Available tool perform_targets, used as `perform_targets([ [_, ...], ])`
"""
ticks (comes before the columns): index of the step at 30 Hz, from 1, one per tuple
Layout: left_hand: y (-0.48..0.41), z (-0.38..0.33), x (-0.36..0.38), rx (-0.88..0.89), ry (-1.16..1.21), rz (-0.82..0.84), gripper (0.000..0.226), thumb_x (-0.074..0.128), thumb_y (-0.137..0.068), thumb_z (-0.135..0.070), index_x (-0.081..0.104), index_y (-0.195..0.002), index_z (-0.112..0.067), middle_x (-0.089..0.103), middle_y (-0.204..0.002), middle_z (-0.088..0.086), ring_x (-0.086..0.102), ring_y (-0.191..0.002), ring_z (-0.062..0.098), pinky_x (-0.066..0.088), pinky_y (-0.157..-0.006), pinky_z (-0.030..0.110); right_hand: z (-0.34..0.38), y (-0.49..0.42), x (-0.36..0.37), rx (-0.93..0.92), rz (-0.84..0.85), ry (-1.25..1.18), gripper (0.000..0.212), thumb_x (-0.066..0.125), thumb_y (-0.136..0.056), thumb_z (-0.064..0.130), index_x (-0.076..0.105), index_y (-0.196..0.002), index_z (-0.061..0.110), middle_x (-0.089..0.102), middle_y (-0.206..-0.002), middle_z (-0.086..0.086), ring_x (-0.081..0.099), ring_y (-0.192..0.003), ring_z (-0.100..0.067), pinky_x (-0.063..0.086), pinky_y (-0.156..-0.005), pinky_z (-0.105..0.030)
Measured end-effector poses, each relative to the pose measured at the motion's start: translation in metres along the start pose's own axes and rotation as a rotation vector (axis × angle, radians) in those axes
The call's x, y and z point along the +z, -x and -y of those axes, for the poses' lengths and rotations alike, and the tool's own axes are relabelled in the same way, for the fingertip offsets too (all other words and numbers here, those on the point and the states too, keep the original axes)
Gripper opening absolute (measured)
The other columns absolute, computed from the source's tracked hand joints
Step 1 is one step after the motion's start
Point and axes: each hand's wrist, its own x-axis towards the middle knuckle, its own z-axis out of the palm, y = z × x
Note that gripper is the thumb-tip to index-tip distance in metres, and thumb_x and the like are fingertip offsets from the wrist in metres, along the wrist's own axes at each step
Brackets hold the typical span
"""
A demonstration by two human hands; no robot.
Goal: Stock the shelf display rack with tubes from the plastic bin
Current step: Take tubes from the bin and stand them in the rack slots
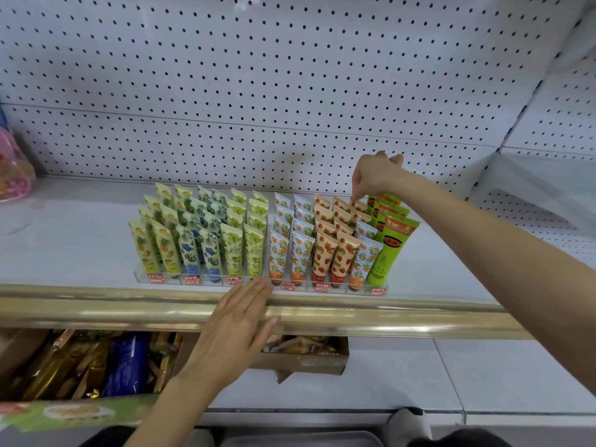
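A clear display rack (pixel 142 275) stands on the white shelf and holds rows of upright tubes: yellow, blue-green, green, orange-flowered and strawberry ones, with bright green tubes (pixel 392 243) in the right-most lane. My right hand (pixel 375 177) reaches over the back of the rack and pinches the top of a peach strawberry tube (pixel 358 206) in the rear row. My left hand (pixel 240 317) lies flat with straight fingers on the gold shelf edge, its fingertips at the rack's front. The plastic bin is hardly visible; only a grey rim (pixel 290 438) shows at the bottom.
A white pegboard wall (pixel 290 75) backs the shelf. A pink packet (pixel 14 169) sits at the far left. Under the gold shelf rail (pixel 387 321) is a lower shelf with cardboard boxes of snack packets (pixel 96 366). A side panel closes the shelf at right.
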Motion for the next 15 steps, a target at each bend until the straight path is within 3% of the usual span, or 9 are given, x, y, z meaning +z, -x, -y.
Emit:
perform_targets([
  [15, 0.0, -0.001, -0.0013, -0.008, -0.015, 0.002, 0.055, 0.032, -0.098, -0.046, 0.051, -0.138, -0.012, 0.053, -0.14, 0.002, 0.044, -0.133, 0.013, 0.014, -0.115, 0.026, -0.0013, 0.0028, -0.0017, -0.021, -0.005, 0.014, 0.014, 0.077, -0.073, 0.033, 0.068, -0.073, 0.023, 0.058, -0.086, 0.0, 0.038, -0.111, -0.024, 0.023, -0.08, -0.04],
])
